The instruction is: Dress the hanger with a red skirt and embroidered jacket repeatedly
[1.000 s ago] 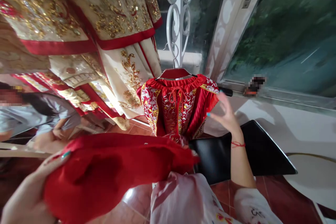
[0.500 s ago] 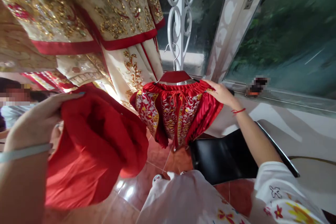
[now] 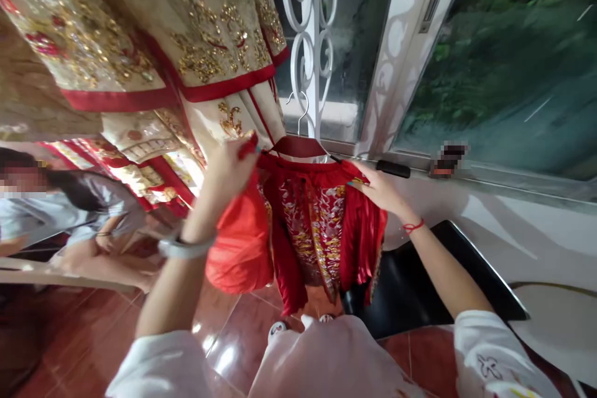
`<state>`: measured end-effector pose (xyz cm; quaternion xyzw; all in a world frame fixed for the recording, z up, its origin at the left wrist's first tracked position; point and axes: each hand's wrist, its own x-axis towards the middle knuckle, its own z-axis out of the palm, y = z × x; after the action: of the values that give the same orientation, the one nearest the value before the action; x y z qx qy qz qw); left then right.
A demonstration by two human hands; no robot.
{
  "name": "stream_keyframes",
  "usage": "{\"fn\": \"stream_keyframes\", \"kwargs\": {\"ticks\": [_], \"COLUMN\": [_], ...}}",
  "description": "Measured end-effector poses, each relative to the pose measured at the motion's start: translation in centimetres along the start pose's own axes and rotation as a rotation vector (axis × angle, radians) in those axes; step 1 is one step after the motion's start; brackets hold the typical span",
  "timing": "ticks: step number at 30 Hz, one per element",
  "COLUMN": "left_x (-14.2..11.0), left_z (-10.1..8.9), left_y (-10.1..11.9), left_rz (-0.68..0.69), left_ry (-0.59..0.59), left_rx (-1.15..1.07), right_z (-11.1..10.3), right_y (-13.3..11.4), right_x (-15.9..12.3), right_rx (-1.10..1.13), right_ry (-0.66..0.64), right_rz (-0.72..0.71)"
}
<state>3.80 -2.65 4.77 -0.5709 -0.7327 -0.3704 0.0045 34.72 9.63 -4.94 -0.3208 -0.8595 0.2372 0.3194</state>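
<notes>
A red embroidered garment (image 3: 308, 224) with a gathered top band, a front tie and silver-and-gold patterned panels hangs in front of me. A dark red hanger (image 3: 301, 148) with a wire hook shows at its top. My right hand (image 3: 380, 188) pinches the band at the garment's right end. At the left end is my left hand (image 3: 233, 168), its fingers closed on plain red cloth (image 3: 240, 242) that drops below it. Whether this cloth is part of the garment I cannot tell. My left fingertips are partly hidden.
Cream costumes (image 3: 219, 31) with gold sequins and red hems hang at upper left. A white scrollwork stand (image 3: 310, 56) rises before the window. A black seat (image 3: 420, 280) is at right. A dark case (image 3: 393, 169) lies on the sill. Another person (image 3: 97, 205) sits at left.
My left hand has moved right with the red cloth, from far left to the hanger's left end. My right hand stays on the band, slightly lower. The seated person is more in view.
</notes>
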Motion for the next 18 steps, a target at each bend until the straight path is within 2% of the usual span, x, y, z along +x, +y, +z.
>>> {"fn": "stream_keyframes", "kwargs": {"ticks": [2,3,5,6,8,10,11,14,18], "left_x": [-2.0,-2.8,-3.4,-3.2,-1.7,0.4,1.5,4.3,5.9], "left_z": [3.8,5.5,7.5,7.7,6.9,5.1,4.3,2.8,2.3], "left_y": [2.0,2.2,1.1,-0.1,-3.1,-5.9,-7.1,-9.0,-9.4], "left_rz": [-0.006,0.001,0.097,0.155,0.234,0.230,0.206,0.082,0.003], "left_ry": [-0.015,-0.034,-0.078,-0.074,0.001,0.082,0.078,-0.063,-0.209], "left_rx": [0.171,0.181,0.122,0.082,0.027,-0.012,-0.036,-0.101,-0.173], "right_z": [0.8,0.9,0.6,0.4,0.1,0.3,0.4,0.8,1.1], "right_y": [0.1,0.2,0.4,0.6,1.0,1.2,1.3,1.2,0.6], "right_x": [0.0,0.1,0.5,0.8,1.2,1.5,1.6,1.6,1.3], "right_rx": [0.005,0.001,-0.007,-0.004,0.026,0.075,0.100,0.175,0.405], "right_ry": [0.007,0.006,0.001,-0.003,-0.022,-0.045,-0.058,-0.143,-0.307], "right_rz": [0.010,0.013,0.012,0.005,-0.017,-0.037,-0.044,-0.056,-0.066]}}
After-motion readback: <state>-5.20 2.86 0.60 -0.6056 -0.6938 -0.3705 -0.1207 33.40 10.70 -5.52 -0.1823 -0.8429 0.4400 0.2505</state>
